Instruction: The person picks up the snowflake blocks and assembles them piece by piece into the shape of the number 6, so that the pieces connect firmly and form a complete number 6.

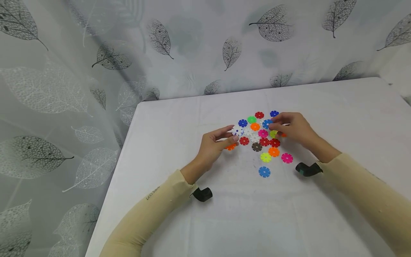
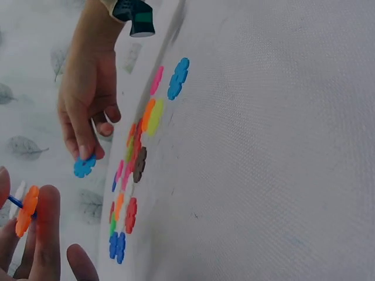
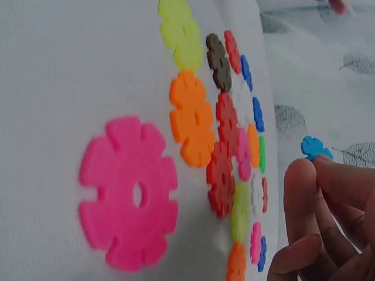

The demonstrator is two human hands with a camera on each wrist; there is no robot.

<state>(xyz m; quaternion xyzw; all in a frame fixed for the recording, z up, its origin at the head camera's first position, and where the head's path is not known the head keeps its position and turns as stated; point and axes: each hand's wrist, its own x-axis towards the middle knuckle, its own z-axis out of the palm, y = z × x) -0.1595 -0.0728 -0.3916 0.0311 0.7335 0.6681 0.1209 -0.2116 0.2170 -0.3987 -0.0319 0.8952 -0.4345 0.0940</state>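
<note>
Plastic snowflake discs with notched edges lie in many colours on the white table. My left hand (image 1: 209, 145) holds a small cluster of joined discs, with a white disc (image 1: 237, 130) at the top and an orange disc (image 2: 27, 211) lower down. A dark blue piece (image 2: 15, 201), seen edge-on, sits between them. Between thumb and fingertips, my right hand (image 1: 297, 130) pinches a light blue disc (image 3: 316, 147), raised above the others. The two hands are apart, on either side of the spread discs.
Nearest me on the table (image 1: 173, 135) lies another light blue disc (image 1: 264, 172). A pink disc (image 1: 287, 158) is below my right hand, and a brown disc (image 1: 257, 146) lies mid-group. Behind hangs a leaf-patterned curtain (image 1: 192, 46). A dark wrist mount (image 1: 203, 194) sticks out from the left sleeve.
</note>
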